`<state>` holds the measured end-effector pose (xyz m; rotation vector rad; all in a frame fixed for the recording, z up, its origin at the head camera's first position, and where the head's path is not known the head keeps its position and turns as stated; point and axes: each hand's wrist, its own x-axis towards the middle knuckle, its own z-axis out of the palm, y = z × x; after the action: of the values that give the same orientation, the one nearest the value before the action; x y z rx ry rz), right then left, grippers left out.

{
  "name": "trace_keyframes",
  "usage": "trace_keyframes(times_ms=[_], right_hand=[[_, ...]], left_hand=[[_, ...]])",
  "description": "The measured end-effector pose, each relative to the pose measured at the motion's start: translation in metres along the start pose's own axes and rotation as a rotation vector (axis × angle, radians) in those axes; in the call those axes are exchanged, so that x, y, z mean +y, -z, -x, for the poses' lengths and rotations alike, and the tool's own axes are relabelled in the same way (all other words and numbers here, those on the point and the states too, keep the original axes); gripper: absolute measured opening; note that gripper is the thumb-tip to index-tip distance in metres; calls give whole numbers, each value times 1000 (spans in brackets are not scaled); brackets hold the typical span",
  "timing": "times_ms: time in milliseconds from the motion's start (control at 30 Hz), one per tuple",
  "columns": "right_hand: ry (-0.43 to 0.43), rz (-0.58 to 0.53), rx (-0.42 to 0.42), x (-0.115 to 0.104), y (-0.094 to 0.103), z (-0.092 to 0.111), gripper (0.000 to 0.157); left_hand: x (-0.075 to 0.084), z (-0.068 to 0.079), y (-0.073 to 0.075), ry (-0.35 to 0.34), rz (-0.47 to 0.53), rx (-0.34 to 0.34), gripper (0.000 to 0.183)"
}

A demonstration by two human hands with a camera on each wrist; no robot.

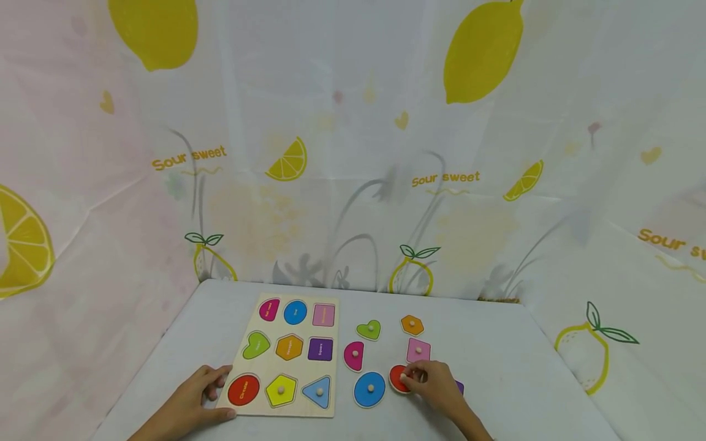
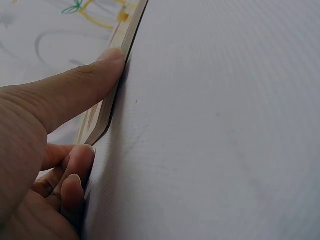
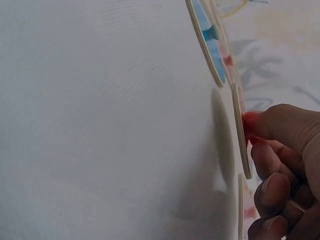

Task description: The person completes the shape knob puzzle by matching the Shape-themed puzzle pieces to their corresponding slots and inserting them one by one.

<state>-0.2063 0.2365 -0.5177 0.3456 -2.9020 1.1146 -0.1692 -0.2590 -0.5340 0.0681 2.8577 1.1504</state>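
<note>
Closest to the camera are the left hand (image 1: 195, 401) and right hand (image 1: 432, 386), both over the near side of the white-covered table (image 1: 507, 361). Next biggest is the wooden board (image 1: 303, 366), lying flat, left thumb and fingers hooked round its near-left corner. Yellow pentagon (image 1: 276, 395) and blue triangle (image 1: 313, 398) already sit in it. Right of it: loose blue piece (image 1: 363, 393), then the red round piece (image 1: 394, 382) just beside that. Smallest is the red one's knob (image 1: 403, 376), with right thumb and finger pinched on it. Looks slightly off the cloth to me, but the right wrist view is edge-on, so not certain. I'd call this the picking-up step; next move probably wants a level carry left to the red spot (image 1: 243, 389) near that gripped corner.
</note>
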Motion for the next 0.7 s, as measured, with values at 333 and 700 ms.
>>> trace_keyframes(times_ms=[333, 700], right_hand=[[50, 2, 2, -2, -2, -6, 15], [86, 9, -13, -15, -8, -12, 13]], left_hand=[[0, 0, -1, 17, 4, -4, 95], [-2, 0, -1, 24, 14, -1, 97]])
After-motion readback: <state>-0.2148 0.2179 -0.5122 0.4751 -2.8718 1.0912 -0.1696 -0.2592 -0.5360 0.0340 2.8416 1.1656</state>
